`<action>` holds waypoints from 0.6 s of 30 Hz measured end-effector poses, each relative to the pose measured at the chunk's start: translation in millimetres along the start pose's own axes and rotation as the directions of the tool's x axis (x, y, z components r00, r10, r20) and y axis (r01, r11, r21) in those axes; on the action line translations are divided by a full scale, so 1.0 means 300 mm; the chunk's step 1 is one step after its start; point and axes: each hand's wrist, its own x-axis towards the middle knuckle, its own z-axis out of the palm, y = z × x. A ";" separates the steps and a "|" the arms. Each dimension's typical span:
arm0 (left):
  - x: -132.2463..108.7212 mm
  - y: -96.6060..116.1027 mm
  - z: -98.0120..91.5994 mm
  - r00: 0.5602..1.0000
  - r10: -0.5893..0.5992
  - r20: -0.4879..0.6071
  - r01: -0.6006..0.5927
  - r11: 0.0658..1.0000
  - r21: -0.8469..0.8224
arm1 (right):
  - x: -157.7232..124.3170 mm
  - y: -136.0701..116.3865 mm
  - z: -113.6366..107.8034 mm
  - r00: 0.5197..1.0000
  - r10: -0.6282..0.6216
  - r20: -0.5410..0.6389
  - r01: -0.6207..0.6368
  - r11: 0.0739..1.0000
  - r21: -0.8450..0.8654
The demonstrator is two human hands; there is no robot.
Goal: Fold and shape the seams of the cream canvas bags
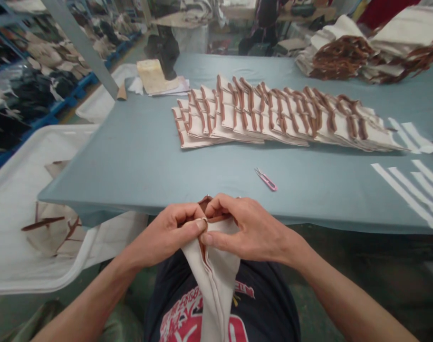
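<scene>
A cream fabric piece with brown trim hangs in front of my body, its upper edge at the table's front edge. My left hand pinches the brown-trimmed edge near a seam, thumb on top. Close beside it, my right hand grips the same edge, with thumb and fingers closed on the cloth. The two thumbs almost meet at the seam. Beyond my hands, pink-handled thread snips lie on the table. The lower end of the fabric hangs down over my dark shirt.
On the blue-covered table lies a long overlapping row of cream pieces with brown trim. Bundled pieces sit at the back right, white strips at the right. A white bin with fabric pieces stands left, beside a metal post.
</scene>
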 end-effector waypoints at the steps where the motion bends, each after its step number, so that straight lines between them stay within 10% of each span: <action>1: -0.001 0.008 -0.007 1.000 -0.003 0.015 0.002 0.999 0.041 | 0.003 0.002 0.003 1.000 0.004 -0.004 -0.004 1.000 -0.028; 11: 0.014 0.128 -0.031 0.989 0.085 0.118 -0.140 0.791 0.595 | 0.010 -0.027 0.027 0.998 -0.040 -0.041 0.032 0.981 -0.190; 18: 0.021 0.070 0.006 0.984 0.175 -0.015 -0.159 0.922 0.352 | 0.011 -0.006 0.002 0.999 -0.007 0.040 0.009 0.999 -0.045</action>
